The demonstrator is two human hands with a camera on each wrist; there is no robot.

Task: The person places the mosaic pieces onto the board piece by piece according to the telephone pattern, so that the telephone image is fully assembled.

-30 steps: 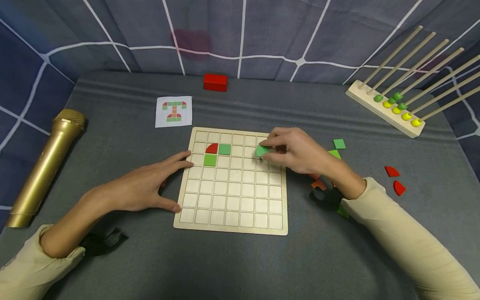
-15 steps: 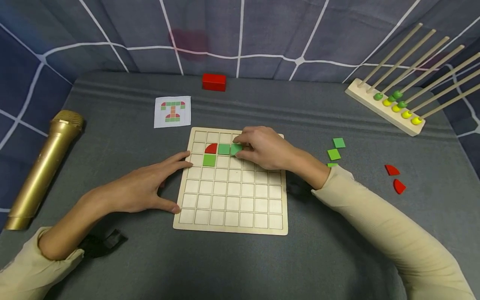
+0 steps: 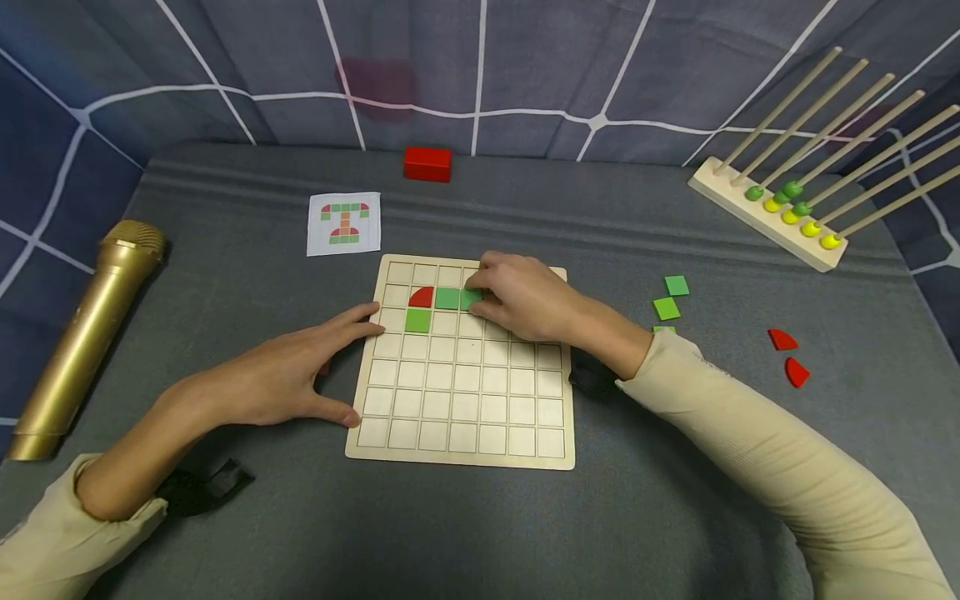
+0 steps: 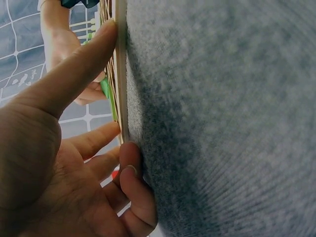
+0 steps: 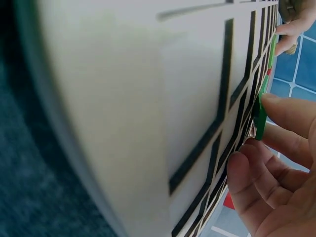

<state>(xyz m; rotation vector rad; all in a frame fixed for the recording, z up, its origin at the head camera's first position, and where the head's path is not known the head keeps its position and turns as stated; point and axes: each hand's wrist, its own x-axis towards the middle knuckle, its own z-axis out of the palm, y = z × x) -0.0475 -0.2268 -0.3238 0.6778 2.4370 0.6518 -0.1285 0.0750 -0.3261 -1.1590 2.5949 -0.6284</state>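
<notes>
Right hand [image 3: 528,297] pinches a green square tile [image 3: 469,299] between thumb and fingers, at row 2 of the gridded wooden board [image 3: 465,460]; whether the tile sits flat in its cell, I cannot tell. Its left edge lies just beside a second green square [image 3: 447,298], and to the left of that, in the same row, is a red quarter-round piece [image 3: 422,297]. Directly below the red piece, 1 row down, a lighter green square [image 3: 417,321] fills a cell.

Left hand [image 3: 281,375] is spread at the board's left side, thumb near the lower corner and fingertips touching the edge higher up.

Beyond the board's right side, 3 loose green squares [image 3: 666,309] show in a rough line on the desk [image 3: 465,533], the nearest partly covered by the right sleeve [image 3: 757,450]. Farther right, near each other, lie 2 red quarter-rounds [image 3: 783,339]. Past the board's upper left, a white card [image 3: 317,237] bears a printed pattern in red, green and orange. A red block [image 3: 427,164] rests behind it, near the gridded curtain [image 3: 540,67]. At the far left lies a gold microphone [image 3: 78,354]; at the far right, a wooden stand [image 3: 795,233] carries pegs with green and yellow beads.
</notes>
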